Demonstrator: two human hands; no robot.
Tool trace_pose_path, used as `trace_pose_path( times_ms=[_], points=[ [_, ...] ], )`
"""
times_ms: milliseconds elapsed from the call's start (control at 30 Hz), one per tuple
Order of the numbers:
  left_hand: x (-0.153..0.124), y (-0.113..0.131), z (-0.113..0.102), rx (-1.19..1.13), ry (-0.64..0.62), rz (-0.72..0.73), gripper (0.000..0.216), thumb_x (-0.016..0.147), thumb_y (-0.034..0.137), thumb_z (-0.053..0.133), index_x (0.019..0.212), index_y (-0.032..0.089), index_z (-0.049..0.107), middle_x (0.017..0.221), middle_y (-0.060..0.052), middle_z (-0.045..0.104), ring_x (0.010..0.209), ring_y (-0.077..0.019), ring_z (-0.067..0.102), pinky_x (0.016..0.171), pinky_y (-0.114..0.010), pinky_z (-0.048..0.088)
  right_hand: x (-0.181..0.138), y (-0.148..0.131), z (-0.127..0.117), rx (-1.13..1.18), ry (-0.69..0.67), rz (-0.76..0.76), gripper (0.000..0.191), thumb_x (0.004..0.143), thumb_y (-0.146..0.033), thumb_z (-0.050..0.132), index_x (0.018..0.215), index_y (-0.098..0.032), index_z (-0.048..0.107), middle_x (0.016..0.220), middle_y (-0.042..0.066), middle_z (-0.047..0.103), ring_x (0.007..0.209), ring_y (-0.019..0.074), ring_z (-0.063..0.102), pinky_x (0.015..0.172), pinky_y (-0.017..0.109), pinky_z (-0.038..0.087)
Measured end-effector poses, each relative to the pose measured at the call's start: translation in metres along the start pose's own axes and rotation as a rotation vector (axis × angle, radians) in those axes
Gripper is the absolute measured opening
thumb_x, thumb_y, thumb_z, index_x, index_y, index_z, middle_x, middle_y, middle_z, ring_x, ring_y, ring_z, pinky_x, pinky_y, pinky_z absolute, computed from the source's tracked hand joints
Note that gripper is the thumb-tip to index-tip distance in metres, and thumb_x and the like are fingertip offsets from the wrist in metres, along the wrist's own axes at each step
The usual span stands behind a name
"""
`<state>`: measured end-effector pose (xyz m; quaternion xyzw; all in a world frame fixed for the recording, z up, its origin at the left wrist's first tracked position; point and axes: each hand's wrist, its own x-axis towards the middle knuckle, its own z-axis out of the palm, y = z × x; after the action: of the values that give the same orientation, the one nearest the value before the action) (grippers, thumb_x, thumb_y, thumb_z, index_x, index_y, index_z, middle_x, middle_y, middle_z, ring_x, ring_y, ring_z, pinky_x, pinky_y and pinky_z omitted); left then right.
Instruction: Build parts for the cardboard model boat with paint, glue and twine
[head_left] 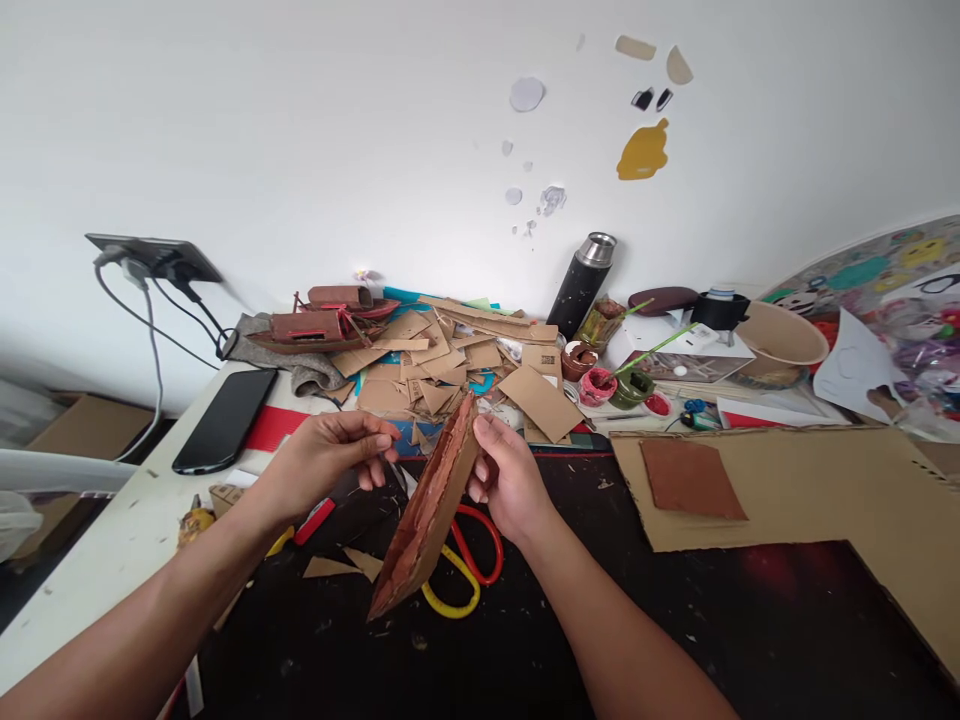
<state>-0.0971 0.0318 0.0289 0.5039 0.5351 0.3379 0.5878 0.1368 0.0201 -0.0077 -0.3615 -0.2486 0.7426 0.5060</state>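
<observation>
A cardboard boat hull (431, 515), narrow and painted reddish-brown inside, is tilted up in front of me. My right hand (506, 470) grips its upper end between thumb and fingers. To the left of the hull, apart from it, my left hand (345, 455) has its thumb and fingertips pinched together; whatever is between them is too small to make out. Scissors (454, 590) with one yellow and one red handle lie behind and below the hull, their blades partly hidden. Small cardboard scraps (330, 567) rest on the dark mat (540, 620) near the scissors.
Cardboard offcuts (435, 360) are heaped at the back, beside finished-looking model boats (315, 330). Open paint jars (598, 385) and a black thermos (581, 285) stand behind. A brown-painted piece (691, 480) lies on a cardboard sheet (817, 490) at right; a phone (225, 420) lies left.
</observation>
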Motion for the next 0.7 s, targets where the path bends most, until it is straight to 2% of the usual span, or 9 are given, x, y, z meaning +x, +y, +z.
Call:
trace_pose_path(
  times_ms=[200,333,500,700],
  points=[
    [0.002,-0.001,0.007,0.008,0.017,-0.002,0.049,0.078,0.064,0.086,0.076,0.018,0.069,0.067,-0.001,0.071,0.047,-0.0143,0.064,0.044,-0.025,0.051,0.004,-0.006,-0.003,0.023,0.037,-0.056,0.057,0.071,-0.064,0.094,0.085,-0.022,0.059,0.048,-0.012,0.046,0.035,0.0057,0.037,0.031,0.016,0.031],
    [0.004,-0.008,0.009,0.022,0.046,0.024,0.054,0.086,0.07,0.076,0.073,0.02,0.06,0.055,0.002,0.061,0.043,-0.0141,0.059,0.042,-0.024,0.047,0.006,-0.01,-0.005,0.04,0.058,-0.094,0.058,0.068,-0.065,0.095,0.082,-0.021,0.06,0.049,-0.011,0.046,0.037,0.0053,0.037,0.031,0.016,0.029],
    [0.006,-0.018,0.011,-0.005,0.075,0.103,0.052,0.098,0.067,0.063,0.073,0.023,0.05,0.053,0.008,0.043,0.039,-0.0111,0.046,0.039,-0.023,0.035,0.008,-0.014,-0.008,0.047,0.072,-0.124,0.058,0.068,-0.065,0.095,0.076,-0.021,0.058,0.05,-0.011,0.044,0.037,0.0056,0.038,0.032,0.017,0.028],
    [0.007,-0.017,0.026,0.124,0.159,0.11,0.064,0.099,0.075,0.049,0.059,0.026,0.037,0.054,0.006,0.032,0.045,-0.0115,0.031,0.044,-0.027,0.03,0.012,-0.018,-0.014,0.068,0.081,-0.172,0.056,0.069,-0.062,0.094,0.073,-0.021,0.057,0.051,-0.01,0.045,0.037,0.0056,0.038,0.034,0.018,0.029]
  ],
)
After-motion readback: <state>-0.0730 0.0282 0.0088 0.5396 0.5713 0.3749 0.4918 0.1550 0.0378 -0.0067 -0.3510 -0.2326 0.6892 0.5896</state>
